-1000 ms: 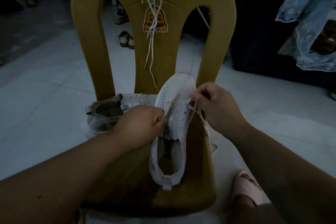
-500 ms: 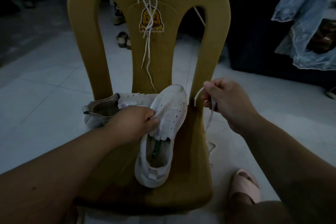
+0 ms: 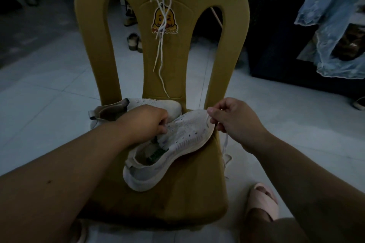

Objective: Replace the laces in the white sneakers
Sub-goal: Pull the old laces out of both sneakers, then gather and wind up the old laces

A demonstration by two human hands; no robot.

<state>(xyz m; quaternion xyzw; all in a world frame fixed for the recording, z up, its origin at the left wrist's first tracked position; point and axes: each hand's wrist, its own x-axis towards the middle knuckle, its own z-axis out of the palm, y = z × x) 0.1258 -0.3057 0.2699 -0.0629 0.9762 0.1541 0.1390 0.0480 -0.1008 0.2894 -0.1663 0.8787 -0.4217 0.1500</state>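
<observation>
A white knit sneaker lies on its side on the seat of a yellow plastic chair, toe toward the right. My left hand grips its upper near the eyelets. My right hand pinches a white lace beside the toe; the lace hangs down past the seat's right edge. The second white sneaker lies behind my left hand at the back of the seat. More white laces dangle from the top of the chair back.
The chair stands on a pale tiled floor. A foot in a pink slide sandal is at the chair's lower right. Brown sandals lie behind the chair. A blue cloth hangs at the right over dark furniture.
The sneaker has tipped from pointing up to lying on its side with the toe right. My right hand drew the lace away, then came back close to the toe.
</observation>
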